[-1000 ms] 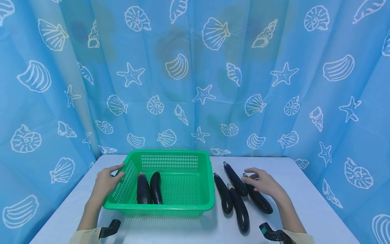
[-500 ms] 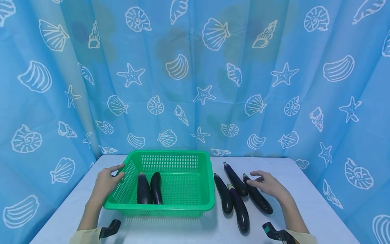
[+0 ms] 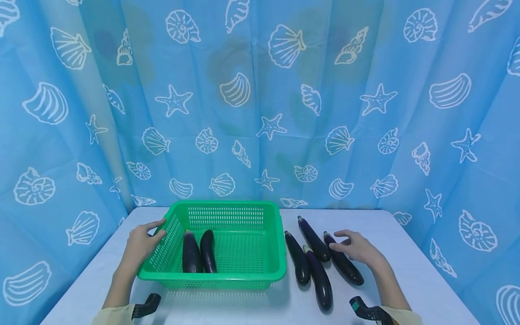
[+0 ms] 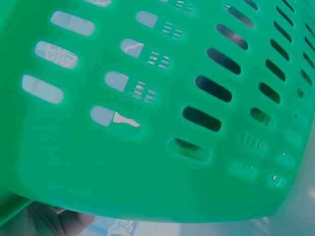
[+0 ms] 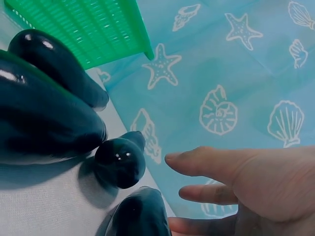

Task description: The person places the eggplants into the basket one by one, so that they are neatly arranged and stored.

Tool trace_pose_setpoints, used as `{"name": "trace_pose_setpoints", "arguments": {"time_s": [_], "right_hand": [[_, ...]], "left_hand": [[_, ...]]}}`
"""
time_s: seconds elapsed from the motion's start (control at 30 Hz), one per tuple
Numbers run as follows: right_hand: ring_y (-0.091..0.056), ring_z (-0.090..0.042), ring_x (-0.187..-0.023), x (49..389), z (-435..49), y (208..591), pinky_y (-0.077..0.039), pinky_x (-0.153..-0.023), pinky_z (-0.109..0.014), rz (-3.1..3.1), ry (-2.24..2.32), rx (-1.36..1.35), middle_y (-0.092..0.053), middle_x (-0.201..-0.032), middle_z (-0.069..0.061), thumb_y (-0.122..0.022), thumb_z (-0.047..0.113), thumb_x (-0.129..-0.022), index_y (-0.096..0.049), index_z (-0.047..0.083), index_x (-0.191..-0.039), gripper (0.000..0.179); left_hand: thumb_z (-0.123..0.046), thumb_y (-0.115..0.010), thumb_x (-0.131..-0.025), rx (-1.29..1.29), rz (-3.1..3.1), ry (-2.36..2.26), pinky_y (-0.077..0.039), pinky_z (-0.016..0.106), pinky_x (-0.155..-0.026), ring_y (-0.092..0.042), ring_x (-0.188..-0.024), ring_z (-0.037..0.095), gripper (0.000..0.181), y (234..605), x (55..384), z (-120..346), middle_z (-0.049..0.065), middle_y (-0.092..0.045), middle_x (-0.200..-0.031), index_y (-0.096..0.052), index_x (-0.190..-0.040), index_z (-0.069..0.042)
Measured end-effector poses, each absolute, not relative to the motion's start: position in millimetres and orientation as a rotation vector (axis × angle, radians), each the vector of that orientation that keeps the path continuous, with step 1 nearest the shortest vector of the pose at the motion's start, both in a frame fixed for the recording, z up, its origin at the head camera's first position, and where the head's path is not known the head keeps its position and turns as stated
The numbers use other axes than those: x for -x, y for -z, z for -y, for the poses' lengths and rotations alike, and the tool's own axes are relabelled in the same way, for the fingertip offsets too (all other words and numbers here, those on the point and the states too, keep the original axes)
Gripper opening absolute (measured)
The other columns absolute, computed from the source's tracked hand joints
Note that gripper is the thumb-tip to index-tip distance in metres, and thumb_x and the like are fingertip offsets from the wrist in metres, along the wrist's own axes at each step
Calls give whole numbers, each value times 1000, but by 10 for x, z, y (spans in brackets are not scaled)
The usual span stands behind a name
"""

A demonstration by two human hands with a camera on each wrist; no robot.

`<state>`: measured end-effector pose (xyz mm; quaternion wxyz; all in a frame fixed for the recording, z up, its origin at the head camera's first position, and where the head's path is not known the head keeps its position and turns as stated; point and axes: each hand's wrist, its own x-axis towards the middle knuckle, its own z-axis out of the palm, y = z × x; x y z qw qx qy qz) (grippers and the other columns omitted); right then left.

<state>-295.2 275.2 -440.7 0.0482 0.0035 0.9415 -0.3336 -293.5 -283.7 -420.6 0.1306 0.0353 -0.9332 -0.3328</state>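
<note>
Since a second ago the right hand (image 3: 356, 247) has drawn slightly rightward, fingers parted and empty beside the rightmost eggplant (image 3: 348, 269), frame's lower right; the left hand (image 3: 139, 241), spread against the lower-left basket's (image 3: 211, 276) rim, probably steadies it.

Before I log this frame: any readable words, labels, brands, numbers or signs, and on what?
None: no readable text in any view.
Blue curtain: white shell and starfish drawings only, no lettering seen.
Green basket: no label or brand seen on the visible sides.
Eggplants: no stickers seen.
Left wrist device and right wrist device: too small to tell whether they carry any marking.
</note>
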Motion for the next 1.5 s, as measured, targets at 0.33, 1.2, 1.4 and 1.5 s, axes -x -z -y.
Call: {"name": "trace_pose_setpoints", "arguments": {"time_s": [0.33,1.2,1.4,1.5], "right_hand": [[-67,-30,-90,2970,-2776,4450,-55,-79,-49,-2849,950,-77,-63,-117,-29,-68,38,-88,-49,-2,-138,67],[-65,-35,-97,2946,-2798,4455,-55,-78,-48,-2817,883,-126,-58,-122,-33,-74,36,-83,-50,-5,-135,70],[-65,-32,-95,2957,-2808,4475,-55,-78,-48,-2808,887,-130,-60,-118,-30,-74,36,-83,-51,-5,-134,70],[-65,-31,-94,2957,-2804,4481,-55,-77,-47,-2809,889,-130,-62,-116,-28,-74,37,-83,-52,-4,-134,69]], "left_hand": [[-18,-55,-93,-99,2708,966,-41,30,-58,-55,-66,20,46,4200,2924,2835,26,-67,-105,-56,-136,-2],[-19,-55,-94,-102,2712,964,-40,31,-56,-54,-64,19,46,4203,2939,2830,23,-67,-100,-56,-137,-2],[-19,-56,-94,-122,2710,962,-41,30,-56,-54,-64,19,46,4221,2946,2829,24,-67,-103,-56,-137,-3],[-20,-55,-94,-118,2710,957,-41,30,-56,-54,-65,19,46,4219,2943,2832,26,-66,-107,-55,-137,-3]]}}
